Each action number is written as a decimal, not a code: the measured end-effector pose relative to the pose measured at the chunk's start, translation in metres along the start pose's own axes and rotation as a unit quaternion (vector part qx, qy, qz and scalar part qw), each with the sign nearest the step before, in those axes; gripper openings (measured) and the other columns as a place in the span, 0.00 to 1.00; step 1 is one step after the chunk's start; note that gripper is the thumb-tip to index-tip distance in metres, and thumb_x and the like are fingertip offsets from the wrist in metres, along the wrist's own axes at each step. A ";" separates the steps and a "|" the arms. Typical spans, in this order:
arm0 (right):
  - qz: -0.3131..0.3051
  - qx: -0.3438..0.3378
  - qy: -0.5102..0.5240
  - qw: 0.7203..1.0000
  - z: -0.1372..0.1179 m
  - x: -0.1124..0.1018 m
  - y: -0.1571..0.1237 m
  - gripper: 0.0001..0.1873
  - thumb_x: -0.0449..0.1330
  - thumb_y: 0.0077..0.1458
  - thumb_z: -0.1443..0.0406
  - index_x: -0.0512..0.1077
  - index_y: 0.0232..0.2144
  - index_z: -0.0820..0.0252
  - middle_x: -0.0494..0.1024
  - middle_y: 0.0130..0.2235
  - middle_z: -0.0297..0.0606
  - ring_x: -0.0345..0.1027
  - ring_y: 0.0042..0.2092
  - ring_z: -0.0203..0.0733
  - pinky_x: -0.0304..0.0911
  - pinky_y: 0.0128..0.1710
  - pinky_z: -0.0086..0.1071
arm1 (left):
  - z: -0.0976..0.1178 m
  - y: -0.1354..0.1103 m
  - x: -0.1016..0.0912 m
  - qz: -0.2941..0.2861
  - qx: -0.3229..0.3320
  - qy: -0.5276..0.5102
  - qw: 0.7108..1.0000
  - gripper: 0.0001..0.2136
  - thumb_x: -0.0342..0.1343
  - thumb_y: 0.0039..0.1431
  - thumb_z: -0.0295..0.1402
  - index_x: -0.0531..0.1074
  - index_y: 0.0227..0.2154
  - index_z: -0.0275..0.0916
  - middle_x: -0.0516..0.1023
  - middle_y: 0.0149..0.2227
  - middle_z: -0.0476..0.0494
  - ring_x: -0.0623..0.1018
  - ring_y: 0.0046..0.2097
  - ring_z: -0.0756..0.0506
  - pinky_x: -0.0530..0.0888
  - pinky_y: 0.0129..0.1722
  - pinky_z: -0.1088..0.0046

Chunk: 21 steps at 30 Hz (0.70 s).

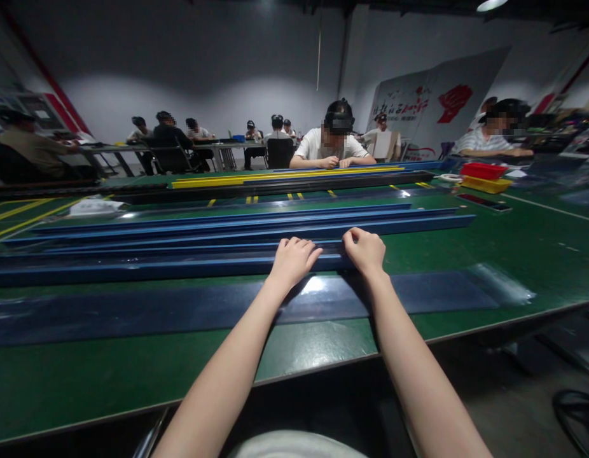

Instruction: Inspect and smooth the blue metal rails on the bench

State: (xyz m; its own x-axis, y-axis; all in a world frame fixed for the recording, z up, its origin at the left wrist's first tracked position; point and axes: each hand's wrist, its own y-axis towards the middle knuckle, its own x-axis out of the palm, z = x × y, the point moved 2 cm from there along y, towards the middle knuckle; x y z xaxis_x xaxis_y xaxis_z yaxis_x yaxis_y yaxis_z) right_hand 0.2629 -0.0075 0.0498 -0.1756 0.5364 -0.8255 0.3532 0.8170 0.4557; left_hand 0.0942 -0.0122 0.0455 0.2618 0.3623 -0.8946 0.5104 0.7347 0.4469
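Note:
A long blue channel-shaped strip [180, 267] lies across the table in front of me. My left hand [296, 259] rests over this strip near its right end, fingers bent across it and thumb pointing right. At that right end, my right hand [366, 250] is closed, its thumb and forefinger pinched together; whatever is between them is hidden. Just behind, more blue strips [409, 225] lie roughly parallel. Nearer to me, under my forearms, a flat clear plastic sleeve [432, 289] is spread along the green table [466, 261].
Yellow strips [275, 176] and dark strips [323, 184] lie farther back. Red [483, 170] and yellow trays [485, 184] stand at the right, by a phone [483, 202]. A co-worker [331, 140] sits opposite. The table's front edge [318, 367] runs below my forearms.

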 end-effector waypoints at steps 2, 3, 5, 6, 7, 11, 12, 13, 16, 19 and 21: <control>0.002 0.017 -0.002 1.000 0.002 0.000 0.001 0.18 0.47 0.54 0.59 0.76 0.34 0.54 0.78 0.31 0.41 0.69 0.34 0.43 0.54 0.30 0.29 | -0.001 0.000 0.000 0.001 -0.009 0.003 1.000 0.17 0.39 0.64 0.40 0.72 0.37 0.39 0.77 0.41 0.45 0.71 0.44 0.44 0.59 0.40 0.66; 0.002 0.023 -0.003 1.000 0.002 0.000 0.001 0.18 0.47 0.54 0.59 0.76 0.34 0.54 0.78 0.31 0.41 0.69 0.34 0.43 0.54 0.30 0.29 | -0.002 0.000 0.000 0.002 -0.013 0.005 1.000 0.18 0.38 0.64 0.40 0.72 0.37 0.39 0.77 0.40 0.45 0.71 0.43 0.44 0.59 0.40 0.66; -0.001 0.029 -0.004 1.000 0.002 0.000 0.001 0.18 0.47 0.53 0.60 0.76 0.34 0.55 0.78 0.31 0.42 0.69 0.34 0.43 0.55 0.31 0.29 | -0.002 0.000 0.000 0.005 -0.021 0.007 1.000 0.18 0.38 0.64 0.40 0.73 0.36 0.39 0.77 0.40 0.44 0.71 0.43 0.44 0.59 0.41 0.65; -0.003 0.029 -0.003 1.000 0.002 0.000 0.001 0.18 0.47 0.53 0.60 0.76 0.34 0.55 0.78 0.31 0.42 0.69 0.34 0.43 0.55 0.31 0.29 | -0.003 0.000 0.000 0.007 -0.022 0.007 1.000 0.18 0.38 0.64 0.40 0.73 0.36 0.39 0.76 0.39 0.43 0.71 0.43 0.44 0.59 0.41 0.65; -0.005 0.027 -0.001 1.000 0.002 0.000 0.001 0.18 0.47 0.53 0.59 0.76 0.34 0.54 0.78 0.31 0.42 0.69 0.34 0.43 0.56 0.31 0.29 | -0.003 0.000 0.000 0.009 -0.022 0.007 1.000 0.18 0.38 0.64 0.40 0.73 0.36 0.39 0.76 0.40 0.43 0.70 0.43 0.44 0.59 0.41 0.65; -0.007 0.017 0.012 1.000 0.001 0.000 0.001 0.17 0.48 0.52 0.59 0.77 0.33 0.55 0.78 0.30 0.42 0.70 0.33 0.43 0.56 0.31 0.29 | -0.001 0.000 0.001 0.014 -0.011 0.007 1.000 0.17 0.39 0.64 0.40 0.72 0.37 0.39 0.76 0.41 0.43 0.70 0.44 0.44 0.60 0.41 0.66; -0.007 0.016 0.017 1.000 0.001 0.000 0.001 0.17 0.49 0.52 0.59 0.77 0.33 0.55 0.78 0.30 0.41 0.70 0.33 0.43 0.56 0.31 0.29 | -0.001 0.000 0.001 0.016 -0.007 0.006 1.000 0.17 0.39 0.64 0.40 0.72 0.37 0.39 0.76 0.42 0.44 0.70 0.44 0.44 0.60 0.41 0.66; -0.008 0.017 0.025 1.000 0.002 0.001 0.002 0.17 0.49 0.51 0.59 0.77 0.32 0.55 0.78 0.30 0.41 0.70 0.34 0.43 0.57 0.32 0.29 | -0.001 0.000 0.002 0.017 -0.003 0.004 1.000 0.17 0.39 0.64 0.40 0.72 0.37 0.39 0.76 0.43 0.44 0.70 0.45 0.44 0.60 0.41 0.66; -0.006 0.026 0.084 0.996 0.006 0.003 0.004 0.16 0.49 0.51 0.60 0.77 0.29 0.55 0.78 0.31 0.39 0.70 0.35 0.42 0.58 0.33 0.29 | 0.000 -0.001 0.003 0.016 0.013 -0.005 1.000 0.16 0.40 0.64 0.40 0.71 0.39 0.40 0.75 0.46 0.45 0.69 0.46 0.45 0.60 0.42 0.66; 0.021 0.042 0.182 0.982 0.013 0.004 0.008 0.17 0.47 0.51 0.62 0.77 0.27 0.56 0.79 0.32 0.37 0.70 0.36 0.40 0.59 0.36 0.28 | 0.001 -0.002 0.003 0.008 0.021 -0.007 1.000 0.15 0.40 0.64 0.40 0.71 0.40 0.40 0.74 0.47 0.46 0.69 0.47 0.45 0.60 0.41 0.67; 0.042 0.063 0.236 0.969 0.020 0.006 0.011 0.17 0.47 0.50 0.63 0.76 0.26 0.58 0.79 0.32 0.38 0.70 0.36 0.39 0.59 0.38 0.27 | 0.001 -0.002 0.003 0.005 0.022 -0.007 1.000 0.16 0.40 0.64 0.40 0.71 0.40 0.40 0.74 0.47 0.46 0.69 0.47 0.45 0.60 0.41 0.67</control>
State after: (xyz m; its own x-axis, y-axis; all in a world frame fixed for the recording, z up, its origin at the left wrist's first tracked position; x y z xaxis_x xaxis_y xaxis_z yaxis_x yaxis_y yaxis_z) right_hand 0.2836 0.0001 0.0433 -0.5307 0.6614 -0.5300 0.4882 0.7497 0.4468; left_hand 0.0950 -0.0132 0.0418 0.2791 0.3613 -0.8897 0.5423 0.7053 0.4565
